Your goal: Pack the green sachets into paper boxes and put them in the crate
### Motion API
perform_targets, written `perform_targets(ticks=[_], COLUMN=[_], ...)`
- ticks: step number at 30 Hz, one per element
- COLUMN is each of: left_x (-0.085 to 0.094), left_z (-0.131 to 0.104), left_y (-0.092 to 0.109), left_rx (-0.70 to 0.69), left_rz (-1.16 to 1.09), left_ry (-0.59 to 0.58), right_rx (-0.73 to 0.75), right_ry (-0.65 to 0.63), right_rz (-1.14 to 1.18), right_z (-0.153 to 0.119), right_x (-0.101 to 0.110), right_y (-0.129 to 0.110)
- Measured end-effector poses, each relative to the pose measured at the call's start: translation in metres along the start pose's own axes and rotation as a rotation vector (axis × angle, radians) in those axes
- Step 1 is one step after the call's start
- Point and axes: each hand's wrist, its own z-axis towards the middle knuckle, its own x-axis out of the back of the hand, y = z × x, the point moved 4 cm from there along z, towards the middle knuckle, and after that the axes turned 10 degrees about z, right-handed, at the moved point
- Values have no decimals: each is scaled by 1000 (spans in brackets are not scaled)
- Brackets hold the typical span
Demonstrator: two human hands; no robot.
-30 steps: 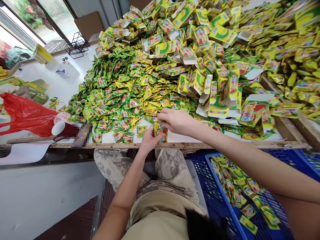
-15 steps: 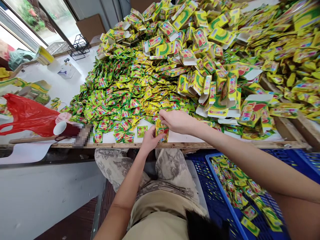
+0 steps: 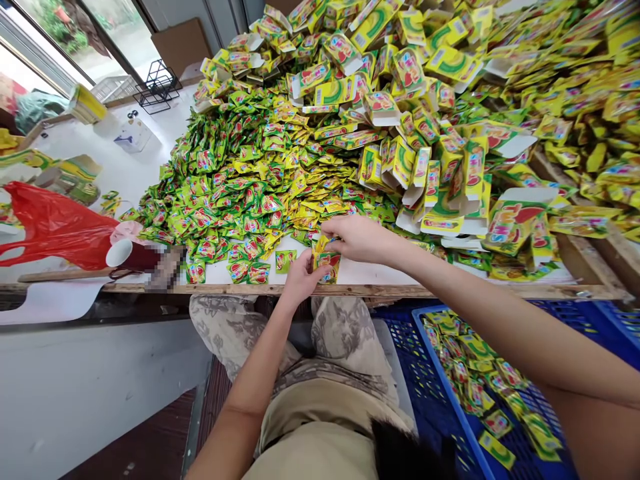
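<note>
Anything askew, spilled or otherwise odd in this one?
Two things: a pixelated patch beside the dark red mug hides whatever is there, and a white sheet juts past the table's front edge. The yellow pack in the left hand shows no obvious damage, though it is partly covered.

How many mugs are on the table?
1: the dark red mug, white inside, at the left beside the red plastic bag, near the wooden table edge. Others might be hidden behind the packets.

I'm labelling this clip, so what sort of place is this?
Probably a small packing workshop: the table is heaped with packets and printed boxes, and a blue crate lower down holds more packs.
</note>
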Motion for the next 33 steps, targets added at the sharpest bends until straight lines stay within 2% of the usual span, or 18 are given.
perform_targets(ticks=[8, 14, 18, 22, 28, 33], left_x=[0, -1, -1, -1, -1, -1], left_z=[0, -2, -3, -3, -2, -2], left_y=[0, 5, 8, 6, 4, 3], left_rx=[3, -9, -19, 3, -2, 14], left_rz=[30, 1, -37, -4, -53, -33], left_ry=[11, 11, 9, 23, 38, 47], right_rx=[-44, -18, 44, 27, 18, 38], right_ry=[-63, -57, -15, 44, -15, 2], right_rz=[-28, -94, 9, 115, 4, 19], right_z=[0, -3, -6, -10, -8, -8], right_x=[-1, -1, 2, 4, -6, -1], right_y=[7, 1, 3, 10, 4, 3])
